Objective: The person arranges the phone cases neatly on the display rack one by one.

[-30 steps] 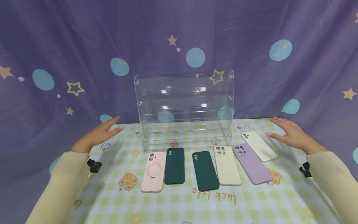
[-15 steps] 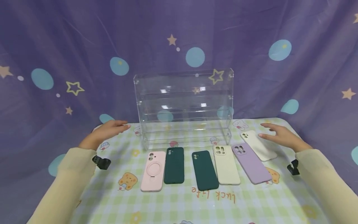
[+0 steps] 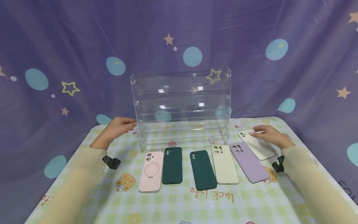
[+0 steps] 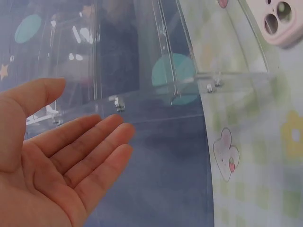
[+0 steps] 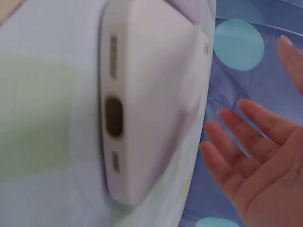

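My left hand is beside the left end of a clear acrylic tiered display stand. In the left wrist view its fingers lie straight, close to the stand's side panel, and hold nothing. My right hand hovers over a white phone case at the right, fingers extended and thumb apart. The right wrist view shows the bottom edge of that white case with its port cutout, and the palm holding nothing. Left of it lie a purple phone case and a cream phone case.
Two dark green phone cases and a pink phone case with a ring lie in front of the stand. A checked tablecloth covers the table, and a purple curtain hangs behind.
Both hands have moved inward: the left up to the stand's left end, the right from beside the white case to over it. The phone cases and stand stay where they were.
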`<state>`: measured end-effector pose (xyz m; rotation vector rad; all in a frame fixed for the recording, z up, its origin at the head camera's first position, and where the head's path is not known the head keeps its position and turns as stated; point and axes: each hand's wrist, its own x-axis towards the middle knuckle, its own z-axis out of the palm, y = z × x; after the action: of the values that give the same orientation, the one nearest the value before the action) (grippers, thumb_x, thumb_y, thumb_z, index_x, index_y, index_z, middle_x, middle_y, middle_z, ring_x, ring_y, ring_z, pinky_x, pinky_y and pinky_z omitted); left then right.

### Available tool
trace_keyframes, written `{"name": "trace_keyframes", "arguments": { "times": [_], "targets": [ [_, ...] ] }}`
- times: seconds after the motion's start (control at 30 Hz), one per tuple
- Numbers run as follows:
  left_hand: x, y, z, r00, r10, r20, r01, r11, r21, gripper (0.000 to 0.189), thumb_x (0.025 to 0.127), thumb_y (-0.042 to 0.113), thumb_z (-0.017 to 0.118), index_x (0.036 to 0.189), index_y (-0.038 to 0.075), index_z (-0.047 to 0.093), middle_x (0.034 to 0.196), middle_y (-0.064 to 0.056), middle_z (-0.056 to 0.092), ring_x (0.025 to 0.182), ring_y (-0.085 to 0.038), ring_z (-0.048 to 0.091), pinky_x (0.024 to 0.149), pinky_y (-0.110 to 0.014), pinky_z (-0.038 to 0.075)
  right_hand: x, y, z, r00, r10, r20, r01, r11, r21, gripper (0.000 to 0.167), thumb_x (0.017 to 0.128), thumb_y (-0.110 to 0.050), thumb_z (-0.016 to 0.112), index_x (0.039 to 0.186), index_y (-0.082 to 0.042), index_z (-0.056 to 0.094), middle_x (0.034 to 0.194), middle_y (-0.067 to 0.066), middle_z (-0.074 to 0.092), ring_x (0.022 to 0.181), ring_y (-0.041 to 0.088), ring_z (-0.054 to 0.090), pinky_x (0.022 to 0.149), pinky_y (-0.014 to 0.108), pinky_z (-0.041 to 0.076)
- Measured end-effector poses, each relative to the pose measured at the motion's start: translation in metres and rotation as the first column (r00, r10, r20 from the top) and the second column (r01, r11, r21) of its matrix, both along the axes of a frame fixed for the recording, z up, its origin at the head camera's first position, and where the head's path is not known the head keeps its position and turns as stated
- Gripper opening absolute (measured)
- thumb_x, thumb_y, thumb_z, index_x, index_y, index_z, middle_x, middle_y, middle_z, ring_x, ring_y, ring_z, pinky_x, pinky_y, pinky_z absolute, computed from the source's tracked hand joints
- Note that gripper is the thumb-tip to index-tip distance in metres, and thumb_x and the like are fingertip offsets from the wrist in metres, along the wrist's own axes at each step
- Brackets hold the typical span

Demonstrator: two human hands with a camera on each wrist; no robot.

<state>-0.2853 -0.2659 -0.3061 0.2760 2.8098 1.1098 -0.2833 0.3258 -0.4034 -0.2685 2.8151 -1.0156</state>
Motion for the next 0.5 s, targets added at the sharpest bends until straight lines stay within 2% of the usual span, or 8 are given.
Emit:
{"name": "trace_keyframes", "arguments": {
  "times": [0.3,0.5],
  "targets": [
    [-0.006,0.005,-0.008,1.000,0.009,-0.004,-0.009,1.000,0.028,0.059,0.097,0.035,0.053,0.136,-0.007,0.043,0.128,-0.028,0.053,0.110,-0.039,0.057,0.093,-0.049,0.045,-0.007,-0.009,-0.015,0.999,-0.035,0.013,0.036,0.991,-0.126,0.068,0.092,-0.035,0.062,0.135,0.013,0.038,0.136,0.036,0.039,0.120,0.050,0.043,0.096,0.054,0.041],
    [-0.007,0.005,-0.010,1.000,0.013,-0.024,-0.012,0.999,0.051,0.059,0.096,0.036,0.054,0.136,-0.007,0.044,0.129,-0.028,0.053,0.111,-0.039,0.056,0.095,-0.051,0.043,-0.012,0.003,-0.025,0.999,-0.045,0.028,0.050,0.979,-0.198,0.071,0.088,-0.035,0.067,0.138,0.006,0.039,0.142,0.030,0.037,0.128,0.046,0.038,0.101,0.053,0.036]
  ]
}}
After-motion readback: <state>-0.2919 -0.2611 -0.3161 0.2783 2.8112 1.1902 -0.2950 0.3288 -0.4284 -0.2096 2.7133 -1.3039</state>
